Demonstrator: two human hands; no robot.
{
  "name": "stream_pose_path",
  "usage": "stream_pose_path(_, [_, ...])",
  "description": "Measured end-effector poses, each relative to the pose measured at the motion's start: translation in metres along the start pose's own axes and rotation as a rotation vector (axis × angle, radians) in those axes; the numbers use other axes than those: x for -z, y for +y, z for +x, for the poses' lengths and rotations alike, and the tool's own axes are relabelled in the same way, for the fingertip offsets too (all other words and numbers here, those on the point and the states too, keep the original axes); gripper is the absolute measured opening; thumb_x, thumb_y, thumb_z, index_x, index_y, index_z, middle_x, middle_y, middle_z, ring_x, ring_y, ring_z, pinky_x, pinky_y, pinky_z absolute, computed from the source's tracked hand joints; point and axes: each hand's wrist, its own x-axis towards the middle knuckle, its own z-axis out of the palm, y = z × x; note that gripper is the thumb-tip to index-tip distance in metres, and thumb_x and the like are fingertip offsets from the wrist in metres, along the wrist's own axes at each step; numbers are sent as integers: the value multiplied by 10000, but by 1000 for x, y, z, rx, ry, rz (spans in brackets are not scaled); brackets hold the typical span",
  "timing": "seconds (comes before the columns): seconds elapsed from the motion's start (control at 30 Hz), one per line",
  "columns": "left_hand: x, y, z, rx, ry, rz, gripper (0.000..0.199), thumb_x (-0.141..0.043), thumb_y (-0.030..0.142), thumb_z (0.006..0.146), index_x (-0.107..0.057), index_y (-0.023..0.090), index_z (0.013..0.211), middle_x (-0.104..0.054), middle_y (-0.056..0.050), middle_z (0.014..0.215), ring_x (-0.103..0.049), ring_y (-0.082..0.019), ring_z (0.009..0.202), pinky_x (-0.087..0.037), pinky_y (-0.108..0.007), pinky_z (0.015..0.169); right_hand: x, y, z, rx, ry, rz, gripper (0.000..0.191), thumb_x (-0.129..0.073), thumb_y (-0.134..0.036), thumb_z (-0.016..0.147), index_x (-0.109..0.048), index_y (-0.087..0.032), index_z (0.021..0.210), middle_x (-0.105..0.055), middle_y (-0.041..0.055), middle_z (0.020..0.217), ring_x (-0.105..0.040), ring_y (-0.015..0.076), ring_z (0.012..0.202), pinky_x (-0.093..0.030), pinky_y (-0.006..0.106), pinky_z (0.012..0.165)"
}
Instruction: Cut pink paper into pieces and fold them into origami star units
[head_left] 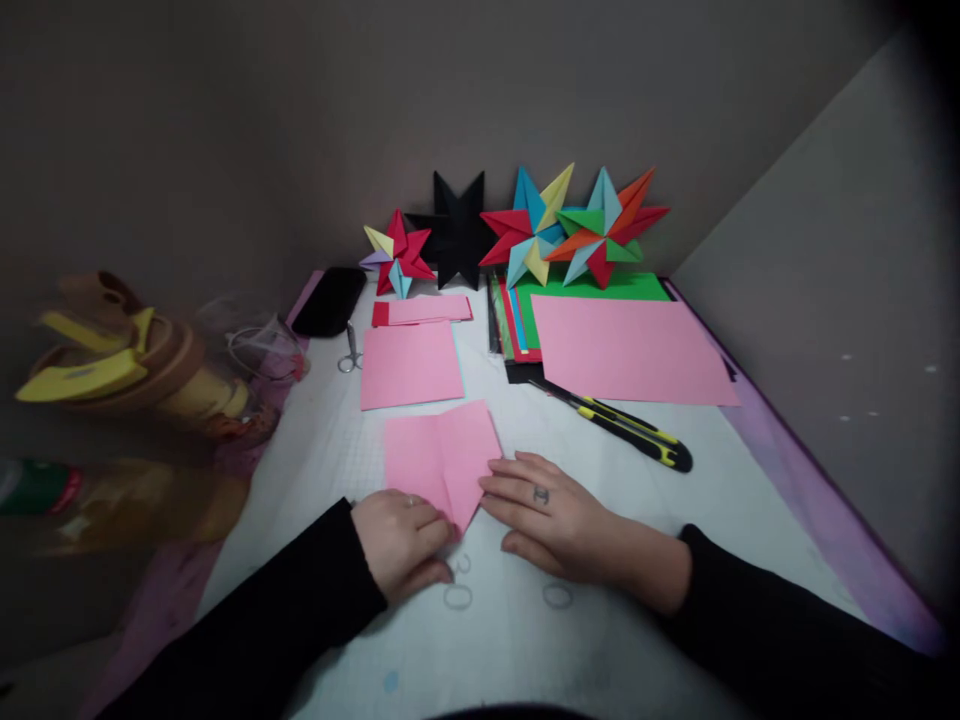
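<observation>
A pink sheet of paper (420, 445) lies on the white table covering, with a crease down its middle and its lower right corner folded in. Curled over the lower left part is my left hand (401, 545), its fingers closed at the bottom tip of the paper. My right hand (551, 510) lies flat with its fingers stretched out, the fingertips touching the right edge of the same sheet. Just beyond it rests a stack of pink square sheets (412, 365). A yellow and black utility knife (622, 428) lies beyond my right hand.
Several folded paper stars, among them a black star (459, 230), lean on the back wall. Coloured sheets (592, 285) lie under a large pink sheet (637, 350). Small scissors (350, 350), a dark phone (330, 302) and folded pink strips (422, 310) are back left. A bottle (127, 500) is at left.
</observation>
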Motion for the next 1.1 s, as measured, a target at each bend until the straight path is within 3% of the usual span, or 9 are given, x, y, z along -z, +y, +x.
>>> stream_pose_path(0.13, [-1, -2, 0, 70, -21, 36, 315, -410, 443, 899, -551, 162, 901, -633, -41, 724, -586, -189, 616, -443, -302, 540, 2, 0, 3, 55, -226, 30, 482, -519, -410, 868, -488, -173, 1287, -536, 100, 1299, -356, 270, 1289, -246, 522, 1061])
stream_pose_path(0.27, [-6, -4, -1, -1, 52, 15, 369, -411, 419, 909, -524, 170, 1157, -652, -49, 774, -607, -190, 662, -467, -304, 569, -1, -1, 5, 45, -349, 46, 564, -509, -484, 859, -423, -209, 1344, -485, 113, 1346, -342, 273, 1293, -200, 553, 1064])
stream_pose_path(0.47, [-6, -6, -2, -34, 72, -52, 362, -424, 421, 901, -617, 187, 1099, -647, -53, 756, -594, -183, 647, -449, -297, 547, -4, -6, 4, -70, -350, 0, 527, -540, -483, 842, -451, -276, 1318, -394, 105, 1421, -329, 298, 1301, -244, 560, 1039])
stream_pose_path(0.67, [-1, -6, -1, -39, 1, -59, 371, -419, 460, 891, -621, 241, 1112, -619, -49, 747, -560, -184, 641, -418, -292, 552, -7, -9, 4, -181, -276, -28, 507, -555, -411, 846, -475, -213, 1306, -462, 120, 1367, -329, 289, 1301, -276, 528, 1038])
stream_pose_path(0.87, [2, -7, 0, -58, -42, -116, 381, -434, 509, 869, -640, 267, 1079, -578, -33, 697, -523, -180, 620, -385, -290, 547, -4, -9, 5, -59, -387, 17, 569, -579, -485, 814, -427, -314, 1335, -331, 107, 1458, -243, 337, 1339, -185, 639, 1023])
stream_pose_path(1.1, [4, -7, 0, -55, -43, -129, 386, -404, 515, 880, -656, 272, 1042, -560, -26, 672, -510, -178, 602, -356, -292, 525, -4, -15, 5, -184, -254, -50, 355, -531, -344, 864, -568, -256, 1206, -503, 85, 1337, -376, 297, 1273, -327, 535, 1002])
